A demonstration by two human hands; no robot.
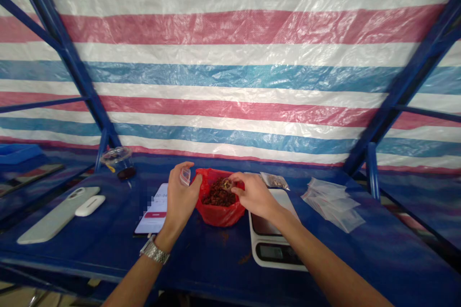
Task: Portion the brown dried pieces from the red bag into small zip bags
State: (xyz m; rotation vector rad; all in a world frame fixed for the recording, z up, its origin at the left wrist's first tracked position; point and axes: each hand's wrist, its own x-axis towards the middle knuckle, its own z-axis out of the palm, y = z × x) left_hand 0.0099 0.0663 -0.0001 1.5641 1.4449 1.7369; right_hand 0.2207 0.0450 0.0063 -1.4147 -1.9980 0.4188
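A red plastic bag [220,216] stands open in the middle of the table, its rim folded outward. Dark reddish-brown dried pieces [217,193] fill its inside. At the bag's left edge, my left hand [182,196] is closed on a small clear zip bag [185,177], its thumb close to the red rim. My right hand [252,193] reaches over the right rim and pinches a small clear round-edged scoop or cup [228,183] among the pieces. The fingers partly hide it. Beneath my right forearm lies a white digital scale [260,261] with a metal plate [262,226].
Several clear zip bags [334,204] lie at the right, and a filled one [275,181] behind the scale. To the left are a phone with a lit screen [153,223], a pale phone [59,216], a white earbud case [90,206] and a clear plastic cup [117,157]. Blue frame bars [81,74] slant up.
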